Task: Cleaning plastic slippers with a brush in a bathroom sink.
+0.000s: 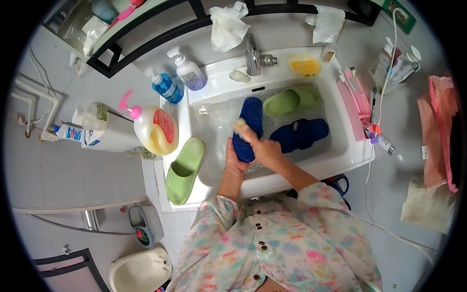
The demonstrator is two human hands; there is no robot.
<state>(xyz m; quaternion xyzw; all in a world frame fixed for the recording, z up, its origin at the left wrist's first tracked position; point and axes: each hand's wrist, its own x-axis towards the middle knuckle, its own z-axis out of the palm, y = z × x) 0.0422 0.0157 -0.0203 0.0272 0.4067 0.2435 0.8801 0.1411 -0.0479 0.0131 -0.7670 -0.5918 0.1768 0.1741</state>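
My left hand point(236, 159) grips a wet blue slipper point(251, 113) near its lower end, holding it lengthwise over the white washbasin point(268, 188). Over that slipper, my right hand point(267, 149) closes on a small pale yellowish scrubber point(239, 125); motion blur hides its exact kind. A second blue slipper point(301, 135), with a small label on its strap, lies in the basin water to the right. Behind it a green slipper point(292, 100) rests in the water. Another green slipper point(185, 171) sits on the basin's left rim.
A chrome faucet point(253, 54) stands at the back beside a yellow soap dish point(306, 66). Pump bottles point(157, 129) line the left side. A pink toothbrush holder point(352, 106) is at the right rim, near a hanging white cable point(383, 91). Below left is a small cream basin point(140, 272).
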